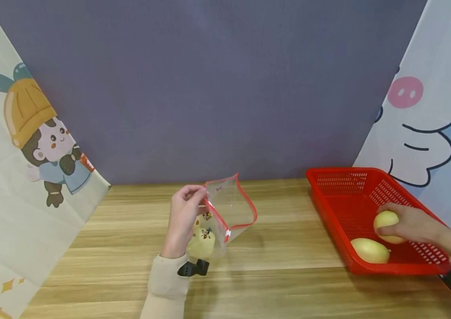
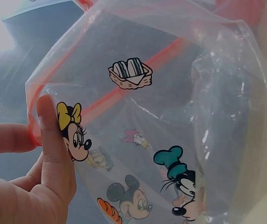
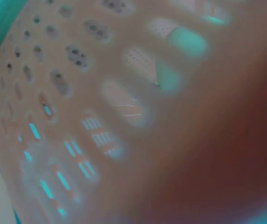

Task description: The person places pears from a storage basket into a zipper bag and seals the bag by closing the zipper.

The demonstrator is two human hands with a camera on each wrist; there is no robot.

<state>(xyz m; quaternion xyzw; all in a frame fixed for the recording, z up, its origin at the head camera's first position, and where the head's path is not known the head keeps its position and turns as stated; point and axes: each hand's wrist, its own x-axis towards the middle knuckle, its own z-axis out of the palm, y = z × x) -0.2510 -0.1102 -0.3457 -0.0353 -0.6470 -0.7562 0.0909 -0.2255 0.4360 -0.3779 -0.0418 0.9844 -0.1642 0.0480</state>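
Note:
My left hand (image 1: pixel 183 217) pinches the rim of a clear zip bag (image 1: pixel 231 204) with a red zip edge, held up with its mouth spread wide. In the left wrist view, cartoon prints cover the bag (image 2: pixel 133 121), and the thumb and fingers (image 2: pixel 56 154) grip its edge. A pale yellow shape (image 1: pixel 201 243) shows low in the bag. Over at the right, my right hand (image 1: pixel 412 223) grips a pale yellow rounded fruit (image 1: pixel 386 220) inside a red plastic basket (image 1: pixel 330 221). Another pale yellow fruit (image 1: pixel 370 250) lies beside it, near the basket's front wall.
The basket stands on a wood-grain table (image 1: pixel 289 283) at its right side. A grey-purple cloth (image 1: pixel 217 88) hangs behind, with cartoon-printed sheets at left and right. The right wrist view is mostly a blurred, slotted basket wall (image 3: pixel 110 102).

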